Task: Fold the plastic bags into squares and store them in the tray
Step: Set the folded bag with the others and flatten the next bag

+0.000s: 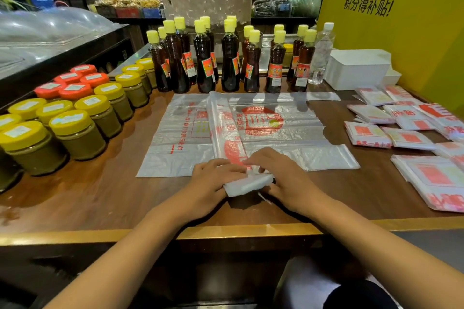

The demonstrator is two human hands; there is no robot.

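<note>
A long folded strip of plastic bag [227, 133] is laid across flat bags [288, 138] at the middle of the table [100, 198], and its rolled near end [247, 183] is gripped by curled fingers of both the left hand [209, 183] and the right hand [283, 178]. Folded squares [391, 130] are gathered along the right edge (red print showing), and a white tray [359, 69] is set in the far right corner.

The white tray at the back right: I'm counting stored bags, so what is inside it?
Its inside cannot be seen; the white tray shows only its outer walls and rim from this angle. Folded bags lie on the table beside it, not in it.
</note>
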